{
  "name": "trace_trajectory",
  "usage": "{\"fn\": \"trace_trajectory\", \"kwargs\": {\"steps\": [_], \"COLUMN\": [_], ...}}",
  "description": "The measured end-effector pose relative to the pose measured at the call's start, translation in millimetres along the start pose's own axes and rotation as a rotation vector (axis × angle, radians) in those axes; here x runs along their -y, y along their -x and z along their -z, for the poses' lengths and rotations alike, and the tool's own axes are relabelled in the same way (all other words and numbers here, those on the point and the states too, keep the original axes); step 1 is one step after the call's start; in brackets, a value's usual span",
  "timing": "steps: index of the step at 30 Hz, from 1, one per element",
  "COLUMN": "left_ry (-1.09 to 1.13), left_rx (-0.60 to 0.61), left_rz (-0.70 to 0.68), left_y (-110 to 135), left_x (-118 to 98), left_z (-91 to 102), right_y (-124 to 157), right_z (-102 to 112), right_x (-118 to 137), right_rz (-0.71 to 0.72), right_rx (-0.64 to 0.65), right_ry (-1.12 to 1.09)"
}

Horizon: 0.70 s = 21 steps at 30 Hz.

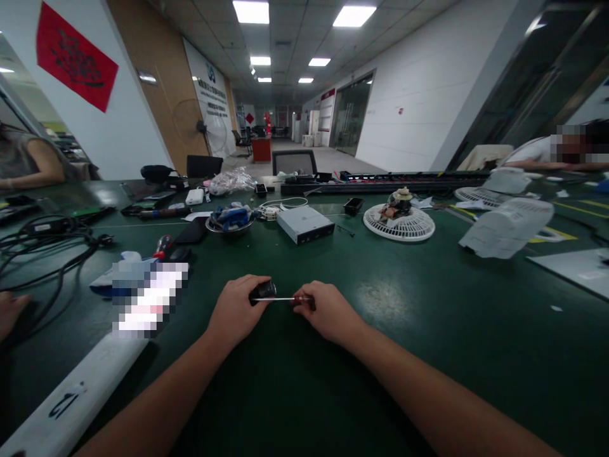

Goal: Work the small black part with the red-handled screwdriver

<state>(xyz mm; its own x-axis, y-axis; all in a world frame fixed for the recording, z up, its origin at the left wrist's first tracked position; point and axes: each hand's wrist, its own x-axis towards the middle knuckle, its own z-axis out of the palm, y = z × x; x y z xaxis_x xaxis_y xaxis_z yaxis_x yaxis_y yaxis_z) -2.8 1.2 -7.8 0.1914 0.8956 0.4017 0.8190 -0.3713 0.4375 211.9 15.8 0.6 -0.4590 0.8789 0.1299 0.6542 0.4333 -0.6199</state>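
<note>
My left hand (pixel 239 310) is closed round a small dark cylindrical part (pixel 267 290) whose rounded end shows past my fingers. In my right hand (pixel 328 310) is a slim screwdriver; its thin metal shaft (pixel 283 299) points left and reaches my left hand, where its tip is hidden. Both hands are low over the green tabletop (pixel 295 368). Beyond them sits a grey optical disc drive (pixel 306 225), apart from either hand. A bowl (pixel 231 230) with blue items stands to its left.
A white fan grille (pixel 398 222) with parts on it and a white plastic housing (pixel 507 227) are at the right. Black cables (pixel 52 254) and a long white board (pixel 66 400) occupy the left. Another person's hand (pixel 12 312) is at the left edge. One person rests at the far right.
</note>
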Motion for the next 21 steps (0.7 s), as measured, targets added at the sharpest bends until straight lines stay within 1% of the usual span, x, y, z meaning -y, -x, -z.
{"fn": "trace_trajectory", "kwargs": {"steps": [3,5,7,9,12,17,19,21], "left_ry": [0.012,0.027,0.047,0.074,0.115,0.153,0.167,0.180], "left_rx": [0.021,0.050,0.076,0.085,0.106,0.133,0.151,0.176], "left_rz": [-0.030,-0.076,-0.124,-0.169,-0.230,-0.263,-0.260,-0.260], "left_y": [1,1,1,2,3,5,5,5], "left_x": [-2,-5,-9,-12,-16,-19,-18,-18], "left_z": [0.5,1.5,2.6,3.2,2.9,2.6,3.2,3.9], "right_y": [0,1,3,4,5,4,3,3], "right_z": [1,3,5,5,4,3,4,6], "right_x": [-1,0,1,4,7,6,3,-1], "right_rz": [-0.044,-0.062,-0.063,-0.045,-0.022,-0.008,-0.029,-0.036], "right_rx": [-0.042,-0.093,-0.134,-0.142,-0.147,-0.230,-0.225,-0.178], "right_ry": [-0.105,-0.210,-0.297,-0.338,-0.320,-0.247,-0.217,-0.194]}}
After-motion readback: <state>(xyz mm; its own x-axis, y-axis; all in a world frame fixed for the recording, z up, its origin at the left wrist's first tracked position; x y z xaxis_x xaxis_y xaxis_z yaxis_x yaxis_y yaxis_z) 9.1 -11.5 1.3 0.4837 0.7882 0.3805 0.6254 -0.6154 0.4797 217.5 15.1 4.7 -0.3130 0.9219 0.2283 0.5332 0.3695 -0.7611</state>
